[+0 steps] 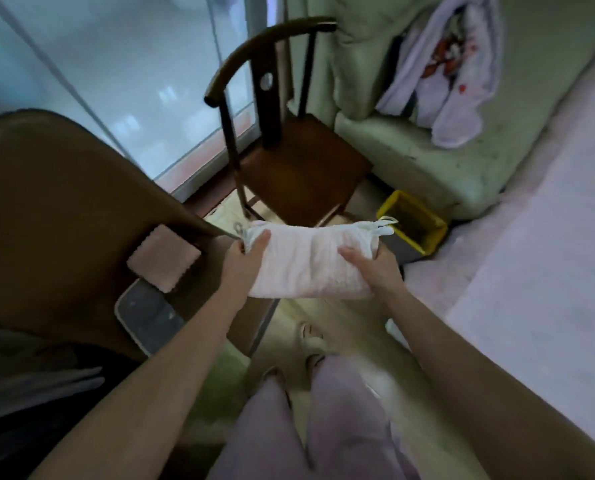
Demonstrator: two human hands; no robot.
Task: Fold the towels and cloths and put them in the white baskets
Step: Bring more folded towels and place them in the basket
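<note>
— Two hands, what are they doing?
— Left hand (246, 252) and right hand (375, 268), fingers clamped on a folded white towel (310, 263), mid-frame, held in the air. Keep edges aligned; no basket visible.

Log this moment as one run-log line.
step: folding | left hand: holds towel left end | right hand: holds right end | towel: folded, held in air | baskets: not in view
</note>
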